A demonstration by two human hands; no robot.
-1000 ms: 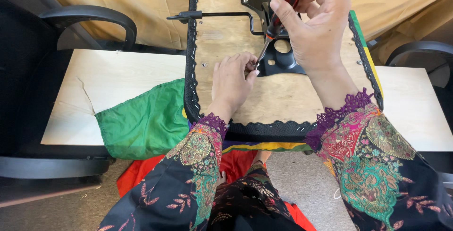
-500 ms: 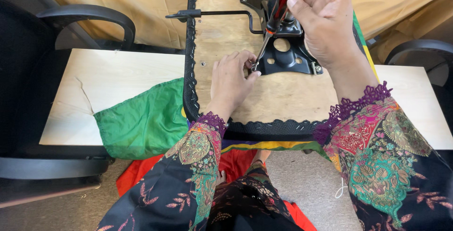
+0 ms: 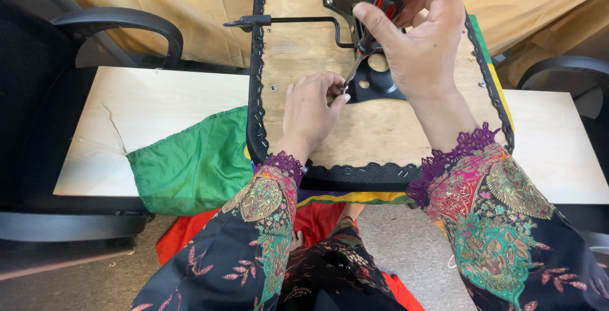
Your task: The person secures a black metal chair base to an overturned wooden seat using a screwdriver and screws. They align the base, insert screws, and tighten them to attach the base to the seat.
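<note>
2 hands, right hand [image 3: 425, 44] gripping screwdriver [image 3: 380, 13], tip down-left

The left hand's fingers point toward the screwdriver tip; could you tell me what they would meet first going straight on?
Probably the black metal bracket beside the screwdriver tip, though depth is unclear.

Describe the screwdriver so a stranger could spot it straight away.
Start at the upturned chair seat, a plywood panel edged in black fabric lying across the pale table. Near its far end sits a black metal bracket. The screwdriver slants down beside it in the right hand: the only thing with a black-and-red handle.
</note>
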